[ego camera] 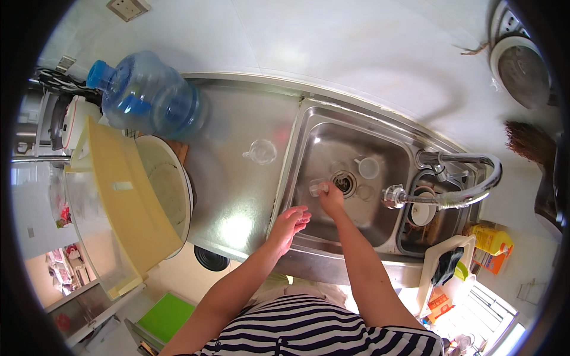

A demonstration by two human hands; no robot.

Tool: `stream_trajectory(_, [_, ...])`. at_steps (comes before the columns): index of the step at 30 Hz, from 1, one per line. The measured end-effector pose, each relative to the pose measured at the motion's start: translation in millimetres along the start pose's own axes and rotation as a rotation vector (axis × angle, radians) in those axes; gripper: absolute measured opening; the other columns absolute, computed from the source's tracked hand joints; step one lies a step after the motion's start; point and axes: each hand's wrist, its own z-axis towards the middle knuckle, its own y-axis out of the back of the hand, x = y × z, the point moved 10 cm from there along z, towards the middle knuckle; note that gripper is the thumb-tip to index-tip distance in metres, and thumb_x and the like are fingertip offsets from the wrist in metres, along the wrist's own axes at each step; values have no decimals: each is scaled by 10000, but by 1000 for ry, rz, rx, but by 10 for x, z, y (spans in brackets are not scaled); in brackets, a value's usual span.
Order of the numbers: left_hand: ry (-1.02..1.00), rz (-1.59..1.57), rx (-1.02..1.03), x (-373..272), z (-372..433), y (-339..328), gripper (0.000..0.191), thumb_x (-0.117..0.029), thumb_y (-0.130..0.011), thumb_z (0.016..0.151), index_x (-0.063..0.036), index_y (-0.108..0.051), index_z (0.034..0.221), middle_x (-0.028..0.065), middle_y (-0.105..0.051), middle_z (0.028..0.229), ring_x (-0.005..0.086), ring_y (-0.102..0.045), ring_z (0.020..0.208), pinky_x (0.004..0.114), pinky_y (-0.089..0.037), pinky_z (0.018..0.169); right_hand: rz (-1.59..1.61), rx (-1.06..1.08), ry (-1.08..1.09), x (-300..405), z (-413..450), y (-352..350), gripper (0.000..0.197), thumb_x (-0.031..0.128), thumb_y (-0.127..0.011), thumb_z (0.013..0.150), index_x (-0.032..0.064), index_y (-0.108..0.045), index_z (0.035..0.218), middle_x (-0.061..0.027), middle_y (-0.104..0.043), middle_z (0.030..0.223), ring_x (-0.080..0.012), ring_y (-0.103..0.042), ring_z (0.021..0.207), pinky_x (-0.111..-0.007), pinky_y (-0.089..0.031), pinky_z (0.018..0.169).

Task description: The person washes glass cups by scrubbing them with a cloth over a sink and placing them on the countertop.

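My right hand (331, 199) reaches into the large steel sink basin (378, 227) and grips a small clear cup (317, 188), left of the drain (343, 183). Over the basin's left front edge is my left hand (289, 227), its fingers apart and nothing seen in it. A white or frosted cup with a handle (368, 168) rests on the basin floor, up and right of the drain. Round clear items, hard to make out, lie near the drain. On the steel counter (231, 187) left of the sink stands a clear glass cup with a handle (262, 151).
A curved chrome faucet (472, 200) reaches over the divider. The smaller basin (432, 242) holds bowls (422, 213). A large blue water bottle (151, 95) lies at the back left, near an enamel basin (167, 191) and a yellow plastic container (129, 196). A yellow bottle (490, 239) stands at right.
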Motion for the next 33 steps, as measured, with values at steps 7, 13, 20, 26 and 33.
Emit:
stream_trajectory(7, [-105, 147, 31, -198, -6, -163, 318, -201, -526, 914, -46, -531, 1192, 66, -606, 1073, 154, -559, 983, 300, -444, 870, 1541, 237, -376, -239, -348, 158, 282, 127, -605, 862, 8, -561, 1114, -57, -627, 976, -182, -605, 855, -319, -492, 732])
stream_trajectory(13, [-538, 617, 132, -647, -221, -724, 546, -215, -605, 881, -67, -380, 1355, 121, -478, 1226, 192, -492, 1096, 318, -422, 919, 1467, 351, -149, 531, -896, 761, 273, 220, -636, 870, 25, -580, 1053, -46, -617, 911, -152, -591, 810, -317, -484, 680])
stream_trajectory(20, [-696, 612, 309, -831, -346, -1076, 590, -324, -645, 857, -111, -381, 1339, 68, -511, 1043, 134, -518, 862, 249, -430, 670, 1596, 297, -83, 771, -1300, 952, 358, 180, -606, 894, -31, -521, 1170, -86, -597, 1030, -153, -580, 868, -308, -485, 731])
stream_trajectory(26, [-255, 403, 179, -742, -308, -1041, 475, -452, -599, 857, -114, -489, 1171, -23, -513, 765, 47, -455, 587, 207, -293, 437, 820, -19, 158, 996, -1542, 1542, 260, 55, -599, 852, 4, -609, 1107, -40, -631, 829, -110, -571, 686, -281, -460, 595])
stream_trajectory(33, [-146, 388, 224, -715, -297, -1188, 378, -471, -603, 820, -118, -567, 951, -18, -506, 688, 79, -465, 553, 235, -303, 416, 373, -233, 591, 1441, -1755, 1706, 227, 24, -552, 782, 28, -628, 995, -80, -608, 704, -118, -553, 618, -304, -446, 630])
